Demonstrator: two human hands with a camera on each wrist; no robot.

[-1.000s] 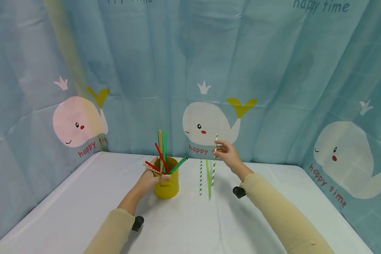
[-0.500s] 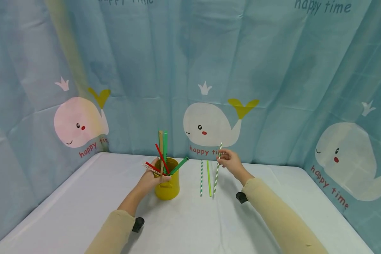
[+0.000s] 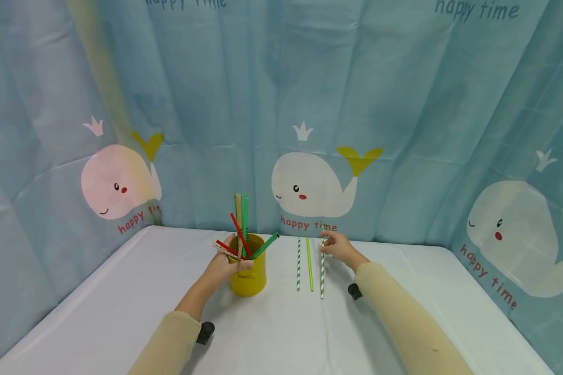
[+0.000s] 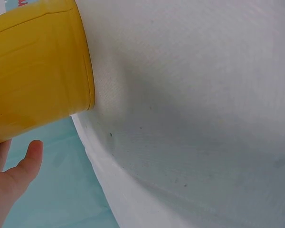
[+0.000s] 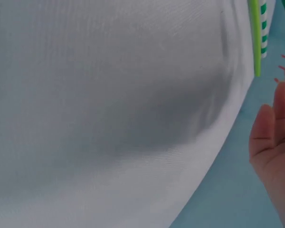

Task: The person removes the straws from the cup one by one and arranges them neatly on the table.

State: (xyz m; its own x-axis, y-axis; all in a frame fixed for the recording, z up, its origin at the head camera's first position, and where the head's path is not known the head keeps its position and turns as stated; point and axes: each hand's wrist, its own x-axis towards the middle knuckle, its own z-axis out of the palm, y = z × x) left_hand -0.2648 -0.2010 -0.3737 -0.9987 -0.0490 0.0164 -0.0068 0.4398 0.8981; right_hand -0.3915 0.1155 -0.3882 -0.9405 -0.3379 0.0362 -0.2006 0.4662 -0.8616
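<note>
My left hand (image 3: 222, 266) holds the yellow cup (image 3: 248, 282) by its left side near the rim, thumb across the front. Several sticks and straws stand in the cup: tan, red and green ones, plus a pale spotted one. My right hand (image 3: 340, 247) pinches a green-and-white striped straw (image 3: 322, 278) near its far end. Left of it lie a lime-green straw (image 3: 309, 265) and another green striped straw (image 3: 298, 265), side by side. The left wrist view shows the cup's wall (image 4: 38, 66) close up, with fingertips (image 4: 34, 151) below it.
A white cloth (image 3: 281, 333) covers the table. Behind the table's far edge hangs a blue curtain (image 3: 206, 172) printed with whales. The cup stands left of the loose straws, with a gap between them.
My right hand has lowered the striped straw toward the table; it has swung from tilted to nearly parallel with the other two. My left hand and the cup have stayed put.
</note>
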